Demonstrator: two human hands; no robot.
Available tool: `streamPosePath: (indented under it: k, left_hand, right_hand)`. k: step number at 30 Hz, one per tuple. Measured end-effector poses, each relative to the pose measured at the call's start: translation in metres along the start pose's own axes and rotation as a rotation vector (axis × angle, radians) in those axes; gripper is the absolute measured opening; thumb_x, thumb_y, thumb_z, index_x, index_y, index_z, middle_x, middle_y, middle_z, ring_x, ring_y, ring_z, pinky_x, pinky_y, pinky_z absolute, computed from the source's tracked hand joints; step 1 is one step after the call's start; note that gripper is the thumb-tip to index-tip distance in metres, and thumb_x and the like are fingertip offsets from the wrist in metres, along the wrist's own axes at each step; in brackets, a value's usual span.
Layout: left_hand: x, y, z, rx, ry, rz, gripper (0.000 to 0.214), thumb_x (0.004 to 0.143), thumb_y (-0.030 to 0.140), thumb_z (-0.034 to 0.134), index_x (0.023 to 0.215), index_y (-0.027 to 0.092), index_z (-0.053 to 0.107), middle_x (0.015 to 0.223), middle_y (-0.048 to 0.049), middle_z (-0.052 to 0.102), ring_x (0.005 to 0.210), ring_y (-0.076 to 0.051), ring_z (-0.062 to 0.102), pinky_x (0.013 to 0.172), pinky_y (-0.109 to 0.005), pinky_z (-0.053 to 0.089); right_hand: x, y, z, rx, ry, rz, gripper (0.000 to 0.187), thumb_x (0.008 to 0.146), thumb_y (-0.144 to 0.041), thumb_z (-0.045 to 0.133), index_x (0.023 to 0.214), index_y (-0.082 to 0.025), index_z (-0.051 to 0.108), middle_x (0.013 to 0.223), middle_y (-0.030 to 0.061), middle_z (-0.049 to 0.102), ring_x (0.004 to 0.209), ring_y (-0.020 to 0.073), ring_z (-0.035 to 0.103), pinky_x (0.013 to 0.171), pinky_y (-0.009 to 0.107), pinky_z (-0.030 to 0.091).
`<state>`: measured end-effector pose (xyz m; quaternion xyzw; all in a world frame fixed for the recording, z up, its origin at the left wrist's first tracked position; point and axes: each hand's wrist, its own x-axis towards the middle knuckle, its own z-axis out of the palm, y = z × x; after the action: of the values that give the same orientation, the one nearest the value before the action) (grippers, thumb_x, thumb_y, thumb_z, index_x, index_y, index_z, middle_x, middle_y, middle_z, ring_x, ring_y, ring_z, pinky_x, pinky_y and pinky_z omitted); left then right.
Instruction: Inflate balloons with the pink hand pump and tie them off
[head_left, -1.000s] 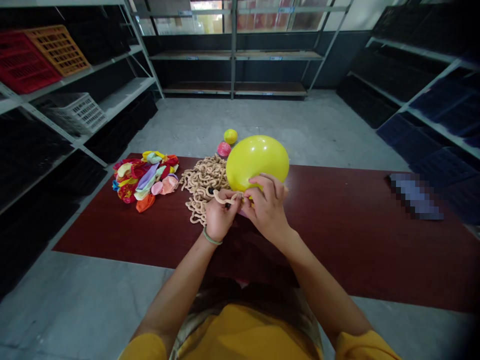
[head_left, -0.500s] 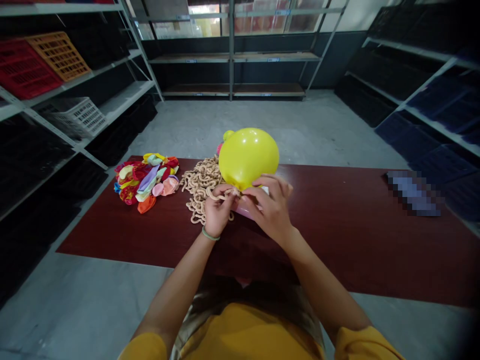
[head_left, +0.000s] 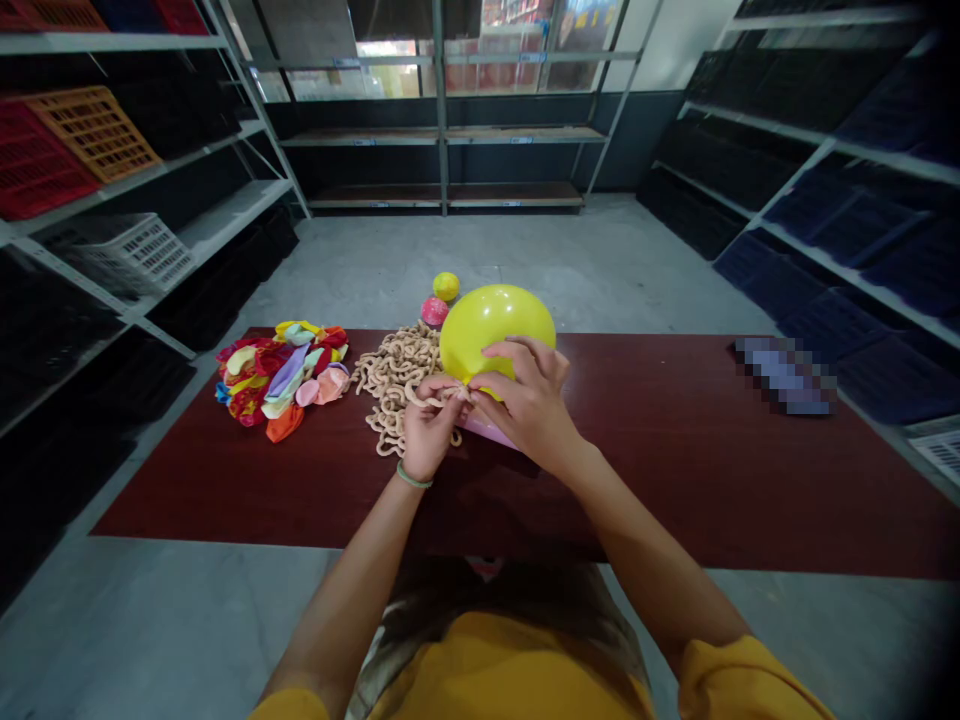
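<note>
A large inflated yellow balloon stands over the table in front of me, its neck down by my fingertips. My left hand is closed on a beige rope, pinching it close to the balloon's neck. Thumb and forefinger of my right hand are pinched together at that neck, where it meets the rope; the exact grip is partly hidden. Loose coils of the beige rope lie heaped just left of the balloon. Under my right hand a pink balloon shows in part.
Several deflated, mixed-colour balloons are piled on the left of the dark red table. A small yellow ball and a pink ball sit beyond the rope. At the right lies a blurred-out object. Shelves with crates flank the room.
My view has shifted slightly, and the small yellow and pink balls now show more fully behind the large balloon. Both hands stay together at the balloon's neck, with the fingers slightly shifted.
</note>
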<state>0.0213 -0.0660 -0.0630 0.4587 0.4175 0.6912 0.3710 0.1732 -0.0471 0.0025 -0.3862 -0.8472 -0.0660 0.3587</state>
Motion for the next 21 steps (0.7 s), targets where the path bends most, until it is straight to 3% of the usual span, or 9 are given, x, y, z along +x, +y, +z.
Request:
streamPosePath:
  k: [11,21]
  left_hand:
    - [0.001,0.001,-0.004,-0.071,-0.066,-0.003,0.023,0.08,0.035,0.076,0.089,0.019,0.061,0.077,0.001,0.063,0.062,-0.011,0.061,0.063,-0.023,0.051]
    - [0.003,0.007,-0.006,-0.14,-0.161,-0.07,0.018,0.083,0.031,0.074,0.09,0.019,0.062,0.068,0.0025,0.063,0.058,-0.011,0.061,0.059,-0.022,0.051]
  right_hand:
    - [0.01,0.0,-0.012,0.102,-0.129,0.026,0.014,0.092,-0.032,0.065,0.084,-0.03,0.076,0.121,0.0024,0.063,0.119,0.0272,0.046,0.094,0.044,0.028]
    - [0.012,0.002,-0.012,0.047,-0.11,-0.046,0.007,0.09,-0.026,0.064,0.085,-0.025,0.069,0.113,0.0037,0.065,0.117,0.0262,0.048,0.092,0.042,0.027]
